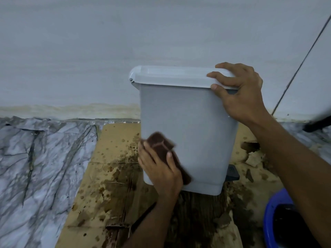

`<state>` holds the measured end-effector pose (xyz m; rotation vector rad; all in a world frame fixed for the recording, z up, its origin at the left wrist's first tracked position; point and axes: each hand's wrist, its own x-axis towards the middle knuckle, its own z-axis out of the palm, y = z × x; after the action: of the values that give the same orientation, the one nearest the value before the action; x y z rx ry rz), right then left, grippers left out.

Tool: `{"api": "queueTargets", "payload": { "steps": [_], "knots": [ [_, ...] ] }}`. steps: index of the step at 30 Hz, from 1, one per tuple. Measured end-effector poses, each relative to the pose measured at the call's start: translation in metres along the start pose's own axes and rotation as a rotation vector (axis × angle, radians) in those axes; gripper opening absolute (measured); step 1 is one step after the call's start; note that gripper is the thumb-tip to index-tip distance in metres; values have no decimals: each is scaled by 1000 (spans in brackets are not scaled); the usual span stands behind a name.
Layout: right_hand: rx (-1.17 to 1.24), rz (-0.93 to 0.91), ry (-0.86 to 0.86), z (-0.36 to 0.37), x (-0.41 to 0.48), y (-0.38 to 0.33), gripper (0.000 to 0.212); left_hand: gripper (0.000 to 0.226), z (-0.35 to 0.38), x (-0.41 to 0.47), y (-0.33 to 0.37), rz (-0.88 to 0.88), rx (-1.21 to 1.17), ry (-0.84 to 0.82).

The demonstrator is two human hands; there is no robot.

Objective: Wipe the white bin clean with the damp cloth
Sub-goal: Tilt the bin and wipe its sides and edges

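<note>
Center frame, white bin [193, 126] on wet cardboard [111, 176]. Left hand [159, 169] presses brown cloth [164, 149] flat against bin's lower-left side; right hand [240, 88] clamps lid corner, upper right.

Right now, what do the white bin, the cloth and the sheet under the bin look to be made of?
White bin: probably moulded plastic, matte with a fine speckle, a pin hinge on the closed lid.
Cloth: dark brown fabric, seemingly woven with a stitched seam; blur hides the weave.
Sheet: likely corrugated cardboard, tan, with fold creases, soaked dark and fraying beneath the bin.
</note>
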<state>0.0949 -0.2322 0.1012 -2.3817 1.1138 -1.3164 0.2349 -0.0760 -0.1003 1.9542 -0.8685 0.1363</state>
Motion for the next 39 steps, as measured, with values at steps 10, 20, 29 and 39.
{"api": "queueTargets", "payload": {
  "steps": [10,20,29,39],
  "knots": [
    [20,30,4,-3,-2,-2,24,73,6,52,63,-142,-126,147],
    [13,-13,28,1,0,1,23,65,-15,61,25,-141,-200,19],
    [16,28,8,-2,-3,-1,25,73,-2,70,71,481,181,-66],
    [-25,25,-93,-16,-16,-16,27,55,-32,107,65,566,-101,-75]
  ]
}}
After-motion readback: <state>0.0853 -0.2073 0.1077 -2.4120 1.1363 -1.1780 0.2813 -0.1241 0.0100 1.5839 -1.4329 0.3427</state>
